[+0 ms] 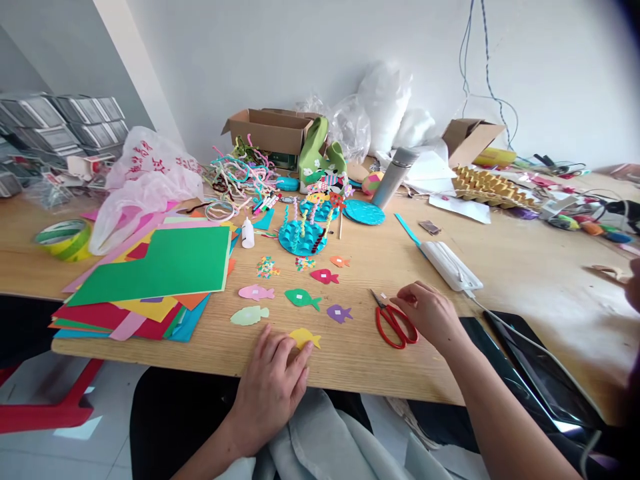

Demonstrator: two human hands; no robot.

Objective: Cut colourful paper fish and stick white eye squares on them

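Observation:
My left hand (273,375) rests at the table's front edge, fingers loosely stretched, the tips at the yellow paper fish (304,337). Just above the red-handled scissors (397,327), my right hand (434,313) has its fingertips drawn together; what they pinch, if anything, is too small to make out. A tiny white square (383,295) shows beside those fingertips, near the blades. Several more paper fish lie around: a green one (301,298), a purple one (339,313), a pink one (256,292), a red one (325,275) and a pale green one (249,315). Some bear small white squares.
Coloured paper sheets (165,263) are stacked at left, near a tape roll (63,239). Behind the fish stand a glue bottle (248,233), a blue decorated disc (303,238) and a steel flask (395,179). A power strip (453,265) and a dark tablet (543,367) lie right.

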